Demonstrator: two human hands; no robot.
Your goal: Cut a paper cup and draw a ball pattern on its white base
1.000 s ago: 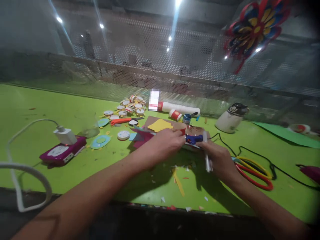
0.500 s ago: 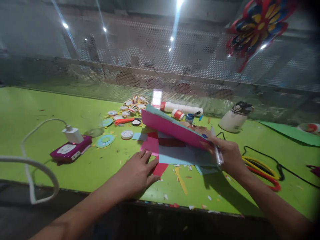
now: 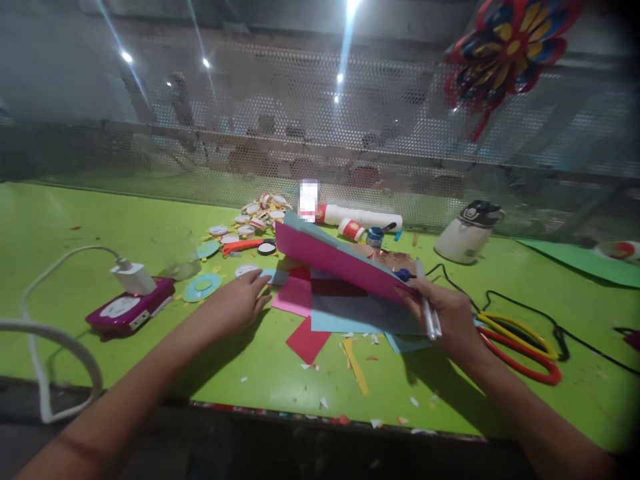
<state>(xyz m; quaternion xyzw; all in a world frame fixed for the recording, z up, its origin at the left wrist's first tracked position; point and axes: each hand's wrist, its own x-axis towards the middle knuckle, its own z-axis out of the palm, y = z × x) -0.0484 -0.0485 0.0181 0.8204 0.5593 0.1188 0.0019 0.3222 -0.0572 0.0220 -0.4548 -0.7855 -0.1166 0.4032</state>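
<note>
My right hand (image 3: 447, 310) grips a tilted stack of pink card (image 3: 330, 260) and light blue sheets, along with what looks like a clear pen (image 3: 430, 313). Below the raised stack lie a light blue sheet (image 3: 345, 320), a pink piece of paper (image 3: 291, 295) and a red piece of paper (image 3: 309, 340). My left hand (image 3: 240, 300) has its fingers apart over a small light blue paper (image 3: 274, 276) and a round white disc (image 3: 247, 271), partly covering the disc. Whether its fingertips touch them I cannot tell.
A purple device (image 3: 131, 310) with a white charger (image 3: 133, 275) sits left. Behind are a heap of small round pieces (image 3: 260, 217), orange-handled scissors (image 3: 243, 246), paper cups (image 3: 351, 230) and a blue jar (image 3: 375, 237). At right are a white kettle (image 3: 467, 233) and red-and-yellow handles (image 3: 525, 353).
My left hand has moved up and left, off the pink and red papers, to the disc and small blue paper. The right hand still holds the raised stack.
</note>
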